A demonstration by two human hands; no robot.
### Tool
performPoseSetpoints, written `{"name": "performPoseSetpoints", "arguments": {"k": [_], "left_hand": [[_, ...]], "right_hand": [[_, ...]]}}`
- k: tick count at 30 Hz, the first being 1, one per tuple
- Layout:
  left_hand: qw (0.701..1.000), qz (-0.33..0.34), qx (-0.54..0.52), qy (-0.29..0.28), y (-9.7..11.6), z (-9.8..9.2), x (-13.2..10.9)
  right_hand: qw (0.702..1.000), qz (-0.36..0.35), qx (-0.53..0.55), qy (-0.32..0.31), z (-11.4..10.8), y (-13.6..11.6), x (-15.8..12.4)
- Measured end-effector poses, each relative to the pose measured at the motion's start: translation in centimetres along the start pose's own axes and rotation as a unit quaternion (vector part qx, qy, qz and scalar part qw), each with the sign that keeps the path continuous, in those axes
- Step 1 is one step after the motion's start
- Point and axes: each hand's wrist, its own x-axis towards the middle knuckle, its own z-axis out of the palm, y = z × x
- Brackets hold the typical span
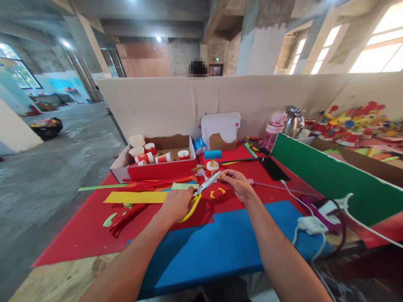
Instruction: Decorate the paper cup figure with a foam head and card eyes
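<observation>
My left hand (176, 204) is closed around the yellow handles of a pair of scissors (201, 193), whose silver blades point up and right. My right hand (236, 183) pinches a small yellow piece at the blade tips; I cannot make out its shape. Below the blades, small yellow scraps (218, 193) lie on the red sheet (78, 239). A small paper-cup figure with a blue top (212, 164) stands just behind the hands.
A cardboard box (151, 167) holds several red and white paper cups. Yellow and green paper strips (135, 197) lie left. A blue sheet (220, 247) lies near me. Right: phone (273, 168), green board (333, 180), white charger and cables (311, 224). A beige partition stands behind.
</observation>
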Motion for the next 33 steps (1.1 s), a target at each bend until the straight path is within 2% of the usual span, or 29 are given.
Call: {"name": "performPoseSetpoints", "arguments": {"k": [13,33], "left_hand": [[1.000,0.008,0.009,0.008,-0.24,0.24,-0.01],[1.000,0.003,0.009,-0.013,-0.05,0.00,0.09]], "right_hand": [[1.000,0.007,0.006,0.005,-0.05,0.02,0.11],[0.999,0.018,0.019,0.024,-0.04,0.03,0.00]]}}
